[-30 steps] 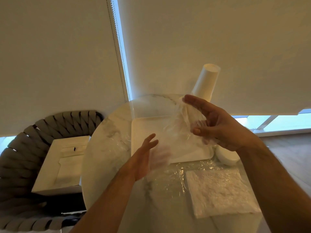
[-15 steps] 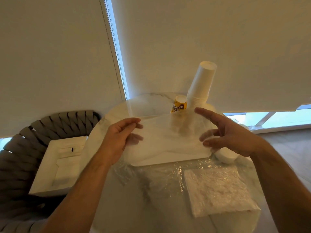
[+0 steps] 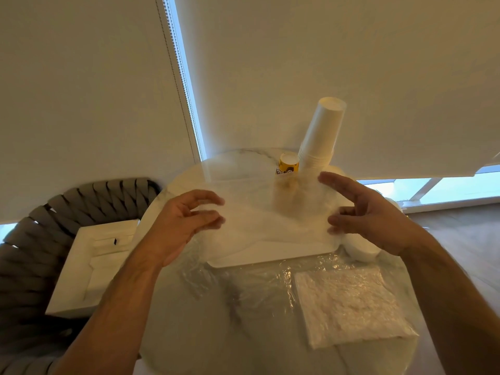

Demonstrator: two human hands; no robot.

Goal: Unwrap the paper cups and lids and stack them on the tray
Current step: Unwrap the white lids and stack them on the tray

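1. Head view, the hands: the left hand (image 3: 186, 223) and the right hand (image 3: 370, 212) are both raised over the tray (image 3: 270, 259), facing each other, with a clear plastic wrapper (image 3: 270, 212) stretched between them. Its long axis runs from one hand to the other, roughly level.
2. Left hand: fingers curled loosely inward at the wrapper's left edge. The film is blurred there, so I cannot tell whether they pinch it or merely touch it.
3. Right hand: fingers (image 3: 335, 182) mostly straight and spread, the lower ones bent toward the wrapper's right edge. Again the grip cannot be made out.
4. Task's things from the hands: the stack of white paper cups (image 3: 322, 136) stands upside down just beyond the right hand, tilted slightly. It is far closer to the right hand than to the left. A small yellow cup (image 3: 288, 165) stands just left of the stack, beyond the wrapper.
5. White lids (image 3: 359, 247) sit just below and nearer than the right hand, beside the tray's right end.
6. A flat packet in plastic (image 3: 349, 304) lies nearer the person than the right hand, on loose film over the round table (image 3: 184, 334).
7. Judgement: the wrapper looks empty, so it likely needs setting aside. The right hand is better placed for the cups and lids.
8. Beyond the left hand's outer side, a white box (image 3: 89, 266) rests on a woven chair (image 3: 24, 239).
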